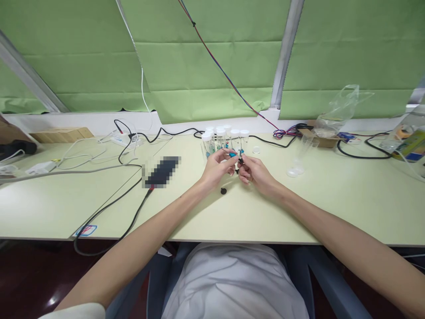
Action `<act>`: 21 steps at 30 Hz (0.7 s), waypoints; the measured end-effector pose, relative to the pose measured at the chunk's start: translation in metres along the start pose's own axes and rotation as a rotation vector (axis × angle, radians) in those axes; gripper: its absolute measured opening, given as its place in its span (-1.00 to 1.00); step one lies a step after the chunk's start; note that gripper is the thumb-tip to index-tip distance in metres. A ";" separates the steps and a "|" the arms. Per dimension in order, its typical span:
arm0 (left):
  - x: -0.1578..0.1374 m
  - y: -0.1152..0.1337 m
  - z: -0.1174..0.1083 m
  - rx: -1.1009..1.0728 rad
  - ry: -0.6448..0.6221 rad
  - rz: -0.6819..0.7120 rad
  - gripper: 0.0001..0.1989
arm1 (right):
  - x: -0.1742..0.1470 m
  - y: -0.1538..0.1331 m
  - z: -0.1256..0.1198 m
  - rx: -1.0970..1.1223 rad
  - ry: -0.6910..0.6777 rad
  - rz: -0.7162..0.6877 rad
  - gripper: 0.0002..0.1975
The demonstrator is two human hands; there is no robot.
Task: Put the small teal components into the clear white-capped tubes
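Note:
My left hand (pixel 216 167) is closed in a pinch on a small blue piece (pixel 233 155), above the table. Close beside it, my right hand (pixel 255 172) grips a small black piece (pixel 241 161) with a bit of blue at its top. Both pieces are too small to name their kind. Just behind the hands stands a cluster of clear tubes with white caps (pixel 220 130), some with blue parts inside, partly hidden by my fingers. In front of my left hand, a small round black part (pixel 223 191) lies on the table.
A loose white cap (pixel 256 150) lies right of the tubes. Farther right are clear empty tubes (pixel 303 153) and a cardboard box (pixel 323 140) with a plastic bag. At left, a pixelated dark device (pixel 163 171) has a black cable (pixel 137 215) looping over the table edge.

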State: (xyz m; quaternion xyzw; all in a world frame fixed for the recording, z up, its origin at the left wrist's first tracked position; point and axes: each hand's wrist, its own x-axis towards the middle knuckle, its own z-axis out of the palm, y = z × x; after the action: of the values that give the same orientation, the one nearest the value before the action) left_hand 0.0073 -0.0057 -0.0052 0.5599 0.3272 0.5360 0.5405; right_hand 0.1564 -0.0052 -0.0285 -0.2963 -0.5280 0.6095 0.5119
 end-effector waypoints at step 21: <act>0.001 -0.002 0.001 -0.004 0.031 -0.009 -0.58 | 0.000 0.001 0.000 -0.003 -0.024 0.026 -0.52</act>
State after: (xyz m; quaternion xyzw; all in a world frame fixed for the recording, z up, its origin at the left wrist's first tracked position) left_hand 0.0086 -0.0049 -0.0073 0.5489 0.3371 0.5427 0.5390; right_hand 0.1563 -0.0052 -0.0299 -0.2966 -0.5311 0.6189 0.4969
